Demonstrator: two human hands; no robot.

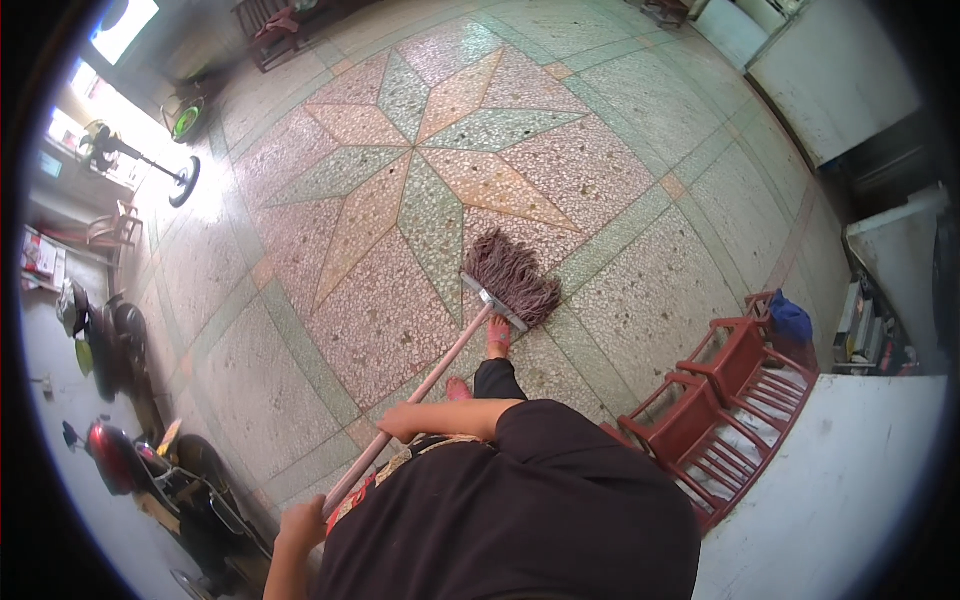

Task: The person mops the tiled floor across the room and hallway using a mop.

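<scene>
My right hand (pixel 399 421) is closed around the middle of a pink mop handle (pixel 442 366), in front of my body. Lower left, near the handle's end, my left hand (pixel 303 520) grips the same handle. The handle runs up and right to a metal clamp bar that holds a purple-brown string mop head (pixel 514 279). Its strands lie spread on the terrazzo floor (pixel 382 322), over the lower right part of the inlaid star pattern. My foot in a pink slipper (pixel 498 334) is right beside the clamp bar.
Red wooden chairs (pixel 731 360) stand at the right against a white surface, with a blue bag (pixel 791 316) beside them. At the lower left is a red and black motorcycle (pixel 112 459). A standing fan (pixel 142 156) is at the upper left; another wooden chair (pixel 271 34) is at the top.
</scene>
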